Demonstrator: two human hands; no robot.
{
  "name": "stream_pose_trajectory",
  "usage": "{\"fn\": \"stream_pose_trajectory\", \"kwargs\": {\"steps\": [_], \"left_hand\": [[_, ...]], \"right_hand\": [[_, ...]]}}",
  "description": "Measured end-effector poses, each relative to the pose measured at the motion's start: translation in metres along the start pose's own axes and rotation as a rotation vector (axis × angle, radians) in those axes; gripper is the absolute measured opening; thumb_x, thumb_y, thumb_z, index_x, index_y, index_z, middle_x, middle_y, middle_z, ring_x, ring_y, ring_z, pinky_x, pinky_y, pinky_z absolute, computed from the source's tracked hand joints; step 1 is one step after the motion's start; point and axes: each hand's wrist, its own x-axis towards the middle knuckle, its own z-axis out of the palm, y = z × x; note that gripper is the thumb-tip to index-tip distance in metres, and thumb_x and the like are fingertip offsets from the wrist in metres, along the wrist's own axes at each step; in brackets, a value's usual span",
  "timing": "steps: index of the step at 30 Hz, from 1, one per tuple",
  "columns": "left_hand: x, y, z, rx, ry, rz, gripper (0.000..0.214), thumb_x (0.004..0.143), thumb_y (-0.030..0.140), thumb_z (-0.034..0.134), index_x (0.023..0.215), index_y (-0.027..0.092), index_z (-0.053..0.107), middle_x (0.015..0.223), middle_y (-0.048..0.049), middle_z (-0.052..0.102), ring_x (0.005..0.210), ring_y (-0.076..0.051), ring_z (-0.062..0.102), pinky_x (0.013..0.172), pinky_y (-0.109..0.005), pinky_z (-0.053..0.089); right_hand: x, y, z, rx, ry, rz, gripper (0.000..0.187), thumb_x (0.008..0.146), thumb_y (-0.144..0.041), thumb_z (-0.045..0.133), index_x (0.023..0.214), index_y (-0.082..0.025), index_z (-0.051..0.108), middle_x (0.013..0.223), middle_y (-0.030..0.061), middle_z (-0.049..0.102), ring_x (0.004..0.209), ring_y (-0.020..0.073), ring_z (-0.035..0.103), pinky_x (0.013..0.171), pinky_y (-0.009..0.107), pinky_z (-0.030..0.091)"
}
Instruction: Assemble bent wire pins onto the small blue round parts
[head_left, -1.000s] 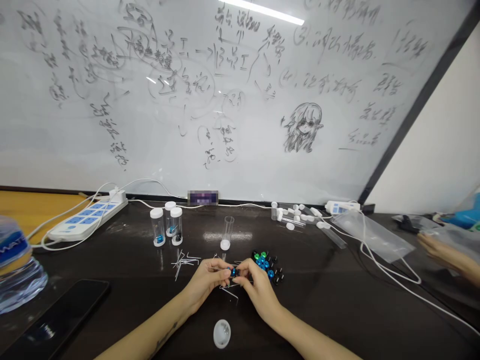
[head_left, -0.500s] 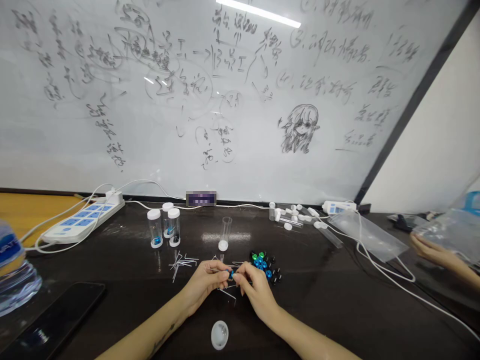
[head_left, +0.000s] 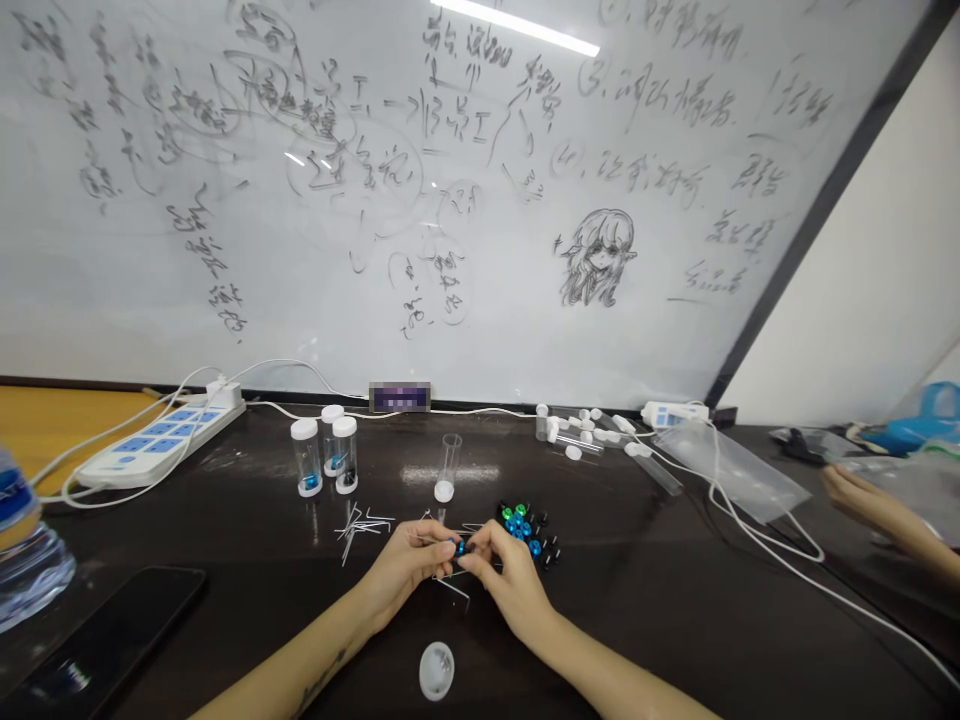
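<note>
Near the middle of the table, my left hand (head_left: pixel 416 555) pinches a small blue metal piece (head_left: pixel 460 548) between thumb and fingertips. My right hand (head_left: pixel 508 562) meets it from the other side, its thumb and forefinger closed on a small dark part at the blue piece's right end. Whether the two are joined is too small to tell. Thin L-shaped metal rods (head_left: pixel 452 588) lie under and around the hands. Just right of my right hand is a cluster of blue, green and black screw-like pieces (head_left: pixel 521 525). An uncapped clear tube (head_left: pixel 448 465) stands upright beyond the hands.
Capped tubes (head_left: pixel 307 460) with small parts stand back left, near more L-shaped rods (head_left: pixel 360 525). A small white dish (head_left: pixel 436 670) sits in front. Power strip (head_left: pixel 161 440), phone (head_left: pixel 112 640) and bottle (head_left: pixel 30 550) are left. Another person's hand (head_left: pixel 862 495) touches plastic bags at right.
A dark part now shows at my right fingertips against the blue piece. My hands have barely moved. At right, the other person's plastic bag has shifted lower, showing more of a blue bag.
</note>
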Motion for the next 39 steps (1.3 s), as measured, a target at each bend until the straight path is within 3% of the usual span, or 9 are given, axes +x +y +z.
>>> {"fn": "stream_pose_trajectory", "kwargs": {"steps": [5, 10, 13, 17, 19, 27, 39], "left_hand": [[0.0003, -0.0011, -0.0001, 0.011, 0.010, -0.001, 0.017, 0.064, 0.023, 0.078, 0.077, 0.012, 0.072, 0.062, -0.0023, 0.064, 0.055, -0.009, 0.055, 0.055, -0.020, 0.042], [0.0020, -0.0017, -0.0014, 0.002, 0.022, 0.018, 0.017, 0.065, 0.023, 0.078, 0.077, 0.013, 0.072, 0.061, -0.0016, 0.064, 0.055, -0.008, 0.055, 0.054, -0.018, 0.041], [0.0015, -0.0015, -0.0016, -0.001, 0.015, 0.013, 0.016, 0.066, 0.022, 0.077, 0.077, 0.012, 0.072, 0.060, -0.0012, 0.064, 0.054, -0.008, 0.055, 0.054, -0.018, 0.041], [0.0004, -0.0013, -0.0008, 0.000, 0.000, 0.004, 0.015, 0.065, 0.021, 0.077, 0.076, 0.012, 0.072, 0.062, -0.0014, 0.064, 0.055, -0.009, 0.056, 0.055, -0.019, 0.042], [0.0006, -0.0015, -0.0007, 0.001, 0.000, 0.009, 0.014, 0.066, 0.020, 0.077, 0.077, 0.012, 0.072, 0.063, -0.0015, 0.065, 0.055, -0.008, 0.055, 0.056, -0.020, 0.042], [0.0019, -0.0037, -0.0023, 0.006, 0.016, 0.024, 0.014, 0.067, 0.018, 0.076, 0.079, 0.012, 0.072, 0.065, -0.0027, 0.066, 0.056, -0.008, 0.056, 0.056, -0.018, 0.043], [0.0031, -0.0045, -0.0037, 0.005, 0.028, 0.034, 0.014, 0.069, 0.019, 0.075, 0.080, 0.011, 0.072, 0.062, -0.0018, 0.064, 0.056, -0.007, 0.055, 0.055, -0.017, 0.042]], "right_hand": [[0.0003, -0.0010, -0.0012, 0.000, -0.045, 0.037, 0.034, 0.095, -0.035, 0.045, 0.066, -0.018, 0.050, 0.057, -0.0037, 0.052, 0.050, 0.0109, 0.046, 0.051, 0.022, 0.035], [-0.0020, -0.0028, 0.0004, -0.015, 0.011, -0.013, 0.012, 0.088, -0.031, 0.056, 0.086, -0.020, 0.054, 0.069, -0.0027, 0.053, 0.061, 0.0141, 0.051, 0.060, 0.023, 0.040], [-0.0028, -0.0019, 0.0007, -0.028, 0.019, -0.024, 0.011, 0.089, -0.030, 0.056, 0.086, -0.020, 0.053, 0.067, -0.0034, 0.050, 0.059, 0.0136, 0.049, 0.058, 0.023, 0.039], [-0.0010, -0.0006, -0.0005, -0.036, -0.033, 0.009, 0.033, 0.095, -0.033, 0.044, 0.067, -0.019, 0.049, 0.058, -0.0039, 0.049, 0.054, 0.0119, 0.047, 0.054, 0.022, 0.035], [-0.0002, -0.0015, -0.0008, -0.034, -0.041, 0.012, 0.036, 0.097, -0.033, 0.040, 0.066, -0.018, 0.050, 0.057, -0.0038, 0.048, 0.053, 0.0116, 0.047, 0.054, 0.022, 0.034], [-0.0015, -0.0072, -0.0006, -0.013, -0.027, 0.010, 0.011, 0.095, -0.027, 0.045, 0.098, -0.021, 0.053, 0.071, -0.0016, 0.054, 0.063, 0.0146, 0.052, 0.061, 0.024, 0.041], [-0.0021, -0.0043, 0.0030, -0.005, 0.038, -0.098, 0.020, 0.087, -0.013, 0.054, 0.104, -0.023, 0.052, 0.088, 0.0007, 0.053, 0.077, 0.0163, 0.054, 0.070, 0.026, 0.044]]}}
